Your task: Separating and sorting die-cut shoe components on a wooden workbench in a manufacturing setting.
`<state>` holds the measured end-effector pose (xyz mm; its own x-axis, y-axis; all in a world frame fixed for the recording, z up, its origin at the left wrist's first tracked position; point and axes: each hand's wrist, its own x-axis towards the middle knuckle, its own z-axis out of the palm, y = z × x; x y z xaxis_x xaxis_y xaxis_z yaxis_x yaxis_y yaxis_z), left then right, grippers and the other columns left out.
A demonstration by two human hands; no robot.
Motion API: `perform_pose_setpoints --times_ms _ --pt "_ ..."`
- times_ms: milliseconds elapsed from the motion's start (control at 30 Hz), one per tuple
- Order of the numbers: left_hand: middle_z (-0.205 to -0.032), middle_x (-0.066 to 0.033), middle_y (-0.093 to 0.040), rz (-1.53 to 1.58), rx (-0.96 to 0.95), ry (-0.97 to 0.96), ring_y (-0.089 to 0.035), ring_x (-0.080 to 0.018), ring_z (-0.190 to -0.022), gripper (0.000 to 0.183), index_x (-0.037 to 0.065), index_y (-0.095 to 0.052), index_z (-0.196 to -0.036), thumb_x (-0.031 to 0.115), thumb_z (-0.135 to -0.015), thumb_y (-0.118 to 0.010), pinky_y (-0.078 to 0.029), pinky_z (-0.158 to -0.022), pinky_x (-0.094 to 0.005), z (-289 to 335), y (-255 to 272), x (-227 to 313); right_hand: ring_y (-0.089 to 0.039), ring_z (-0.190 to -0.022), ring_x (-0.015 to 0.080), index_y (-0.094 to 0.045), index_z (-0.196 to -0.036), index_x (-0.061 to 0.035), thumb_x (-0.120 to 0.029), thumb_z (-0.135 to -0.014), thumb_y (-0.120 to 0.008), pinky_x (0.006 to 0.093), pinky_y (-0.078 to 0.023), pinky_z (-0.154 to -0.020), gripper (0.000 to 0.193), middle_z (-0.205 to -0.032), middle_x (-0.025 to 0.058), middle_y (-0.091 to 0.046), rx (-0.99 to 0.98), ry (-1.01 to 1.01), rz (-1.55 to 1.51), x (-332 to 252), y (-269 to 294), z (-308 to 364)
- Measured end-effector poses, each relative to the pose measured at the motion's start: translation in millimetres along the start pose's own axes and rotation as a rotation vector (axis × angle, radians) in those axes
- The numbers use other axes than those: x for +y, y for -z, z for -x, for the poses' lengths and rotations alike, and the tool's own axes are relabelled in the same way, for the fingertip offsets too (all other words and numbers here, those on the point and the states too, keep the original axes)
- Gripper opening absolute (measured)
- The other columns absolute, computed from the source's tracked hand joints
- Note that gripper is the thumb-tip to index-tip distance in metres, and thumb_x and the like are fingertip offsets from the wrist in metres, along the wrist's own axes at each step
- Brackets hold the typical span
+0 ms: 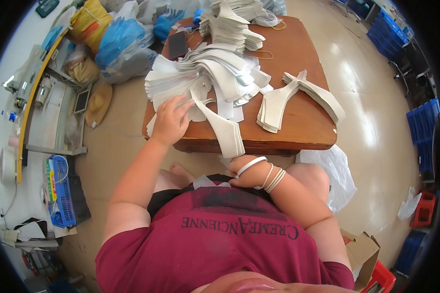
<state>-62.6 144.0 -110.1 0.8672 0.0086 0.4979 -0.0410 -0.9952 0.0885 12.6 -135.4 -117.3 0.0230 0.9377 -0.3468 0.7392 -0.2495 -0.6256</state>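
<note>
My left hand [171, 119] lies on the near left part of a fanned pile of white, curved, flat pieces [215, 61], its fingers stretched out and touching their edges. Just right of it, a small stack of off-white curved pieces [224, 134] hangs over the table's front edge. My right hand [243, 171] is closed above my lap, below that stack. A bit of whitish material shows beside its fingers, but what it grips is largely hidden. Farther right on the table, another stack of curved pieces [274, 108] lies spread in a forked shape.
The brown wooden table [298, 53] carries a taller stack of pieces [227, 24] at the back and a dark phone [177, 45]. Full plastic bags [124, 49] crowd the far left. A clear bag [335, 178] and a cardboard box [362, 251] stand at right; blue crates [388, 34] line the wall.
</note>
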Motion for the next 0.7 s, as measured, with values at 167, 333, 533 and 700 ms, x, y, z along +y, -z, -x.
perform_pose_setpoints --times_ms 167,333,533,700 --pt "-0.102 -0.0088 -0.068 0.099 0.091 0.099 -0.062 -0.0303 -0.096 0.022 0.01 -0.073 -0.1 0.012 -0.078 -0.073 -0.048 -0.085 -0.0423 -15 -18 -6 -0.067 -0.093 0.0349 -0.061 -0.077 -0.0041 -0.025 -0.081 -0.071 0.0384 -0.052 -0.079 0.023 -0.118 0.0191 -0.067 0.426 0.258 -0.421 15 -24 -18" --pt "-0.088 -0.0068 -0.07 0.177 0.129 0.176 -0.063 -0.0299 -0.089 0.009 0.009 -0.075 -0.083 0.015 -0.077 -0.075 -0.049 -0.081 -0.0422 -16 -32 -2 -0.055 -0.057 0.0125 -0.064 -0.081 -0.0003 -0.037 -0.086 -0.067 0.0297 -0.047 -0.054 0.037 -0.072 0.0058 -0.066 0.524 -0.446 -0.986 9 10 -12" --pt "-0.089 -0.0052 -0.07 0.164 0.151 0.273 -0.062 -0.0284 -0.09 0.015 0.009 -0.073 -0.088 0.014 -0.075 -0.077 -0.046 -0.084 -0.0422 -17 -37 9 -0.064 -0.073 0.0286 -0.062 -0.08 -0.0023 -0.036 -0.082 -0.072 0.0409 -0.05 -0.067 0.035 -0.077 0.0142 -0.065 0.371 -0.148 -0.511 0 0 1" --pt "-0.091 -0.0035 -0.071 0.209 0.137 0.447 -0.063 -0.0263 -0.091 0.036 0.009 -0.068 -0.107 0.01 -0.073 -0.079 -0.046 -0.085 -0.0415 -24 -42 14 -0.063 -0.082 0.0347 -0.062 -0.079 -0.0039 -0.028 -0.081 -0.073 0.0416 -0.051 -0.074 0.026 -0.086 0.0157 -0.064 0.646 0.197 -0.315 4 -15 -10"
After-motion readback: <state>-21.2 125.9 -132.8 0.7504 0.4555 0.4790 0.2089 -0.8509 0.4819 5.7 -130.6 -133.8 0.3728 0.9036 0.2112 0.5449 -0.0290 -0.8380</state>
